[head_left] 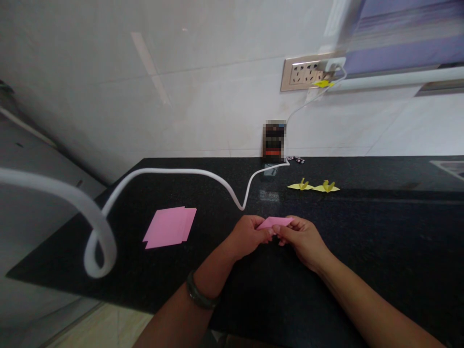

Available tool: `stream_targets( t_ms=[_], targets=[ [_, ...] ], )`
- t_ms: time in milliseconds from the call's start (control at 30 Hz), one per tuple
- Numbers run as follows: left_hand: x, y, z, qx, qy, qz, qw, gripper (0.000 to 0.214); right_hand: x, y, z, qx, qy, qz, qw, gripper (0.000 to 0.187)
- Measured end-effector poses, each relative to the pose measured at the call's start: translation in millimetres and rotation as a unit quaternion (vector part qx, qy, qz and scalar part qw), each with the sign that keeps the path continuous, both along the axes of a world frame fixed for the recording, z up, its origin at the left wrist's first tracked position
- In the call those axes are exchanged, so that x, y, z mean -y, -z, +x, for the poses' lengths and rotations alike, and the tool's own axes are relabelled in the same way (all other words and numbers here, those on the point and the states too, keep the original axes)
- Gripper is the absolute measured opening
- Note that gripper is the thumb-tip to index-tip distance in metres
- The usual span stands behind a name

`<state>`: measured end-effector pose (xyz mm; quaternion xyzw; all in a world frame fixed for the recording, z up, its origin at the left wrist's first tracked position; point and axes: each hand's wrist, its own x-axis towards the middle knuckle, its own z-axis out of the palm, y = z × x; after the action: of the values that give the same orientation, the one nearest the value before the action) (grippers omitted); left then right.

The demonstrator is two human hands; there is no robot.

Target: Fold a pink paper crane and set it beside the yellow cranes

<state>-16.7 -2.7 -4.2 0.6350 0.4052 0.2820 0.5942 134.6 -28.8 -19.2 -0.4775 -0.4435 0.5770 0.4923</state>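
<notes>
The left hand (249, 237) and right hand (303, 239) both pinch the small folded pink paper piece (274, 222), right of the flat pink paper sheets (165, 228), where aligned edges and light, even pressure should keep creases crisp.

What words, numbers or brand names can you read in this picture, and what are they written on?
None that I can read.
Phone-like thing against the wall: its front is blurred into blocks, so any words are hidden.
Socket panel: dark slots show, no readable letters.
Folded pink paper in the hands and pink sheets on the counter: no writing I can see.
</notes>
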Motion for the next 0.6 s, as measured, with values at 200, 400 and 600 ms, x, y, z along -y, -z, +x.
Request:
stream_targets(
  t_ms=[200,400,600],
  targets=[
    [-0.8,0.2,-4.9,-0.053,0.001,0.001,0.999,0.024,-2.9,-3.3,4.1,-0.045,0.025,-0.034,0.998,0.031],
    [-3.8,1.8,-5.9,-0.031,-0.038,-0.012,0.999,0.023,-5.8,-1.9,9.3,0.049,-0.009,0.007,0.999,0.018],
    [-9.6,0.0,-1.1,0.115,-0.136,-0.029,0.984,0.025,-1.1,-4.0,5.0,0.047,-0.053,-0.007,0.997,0.015]
  ],
)
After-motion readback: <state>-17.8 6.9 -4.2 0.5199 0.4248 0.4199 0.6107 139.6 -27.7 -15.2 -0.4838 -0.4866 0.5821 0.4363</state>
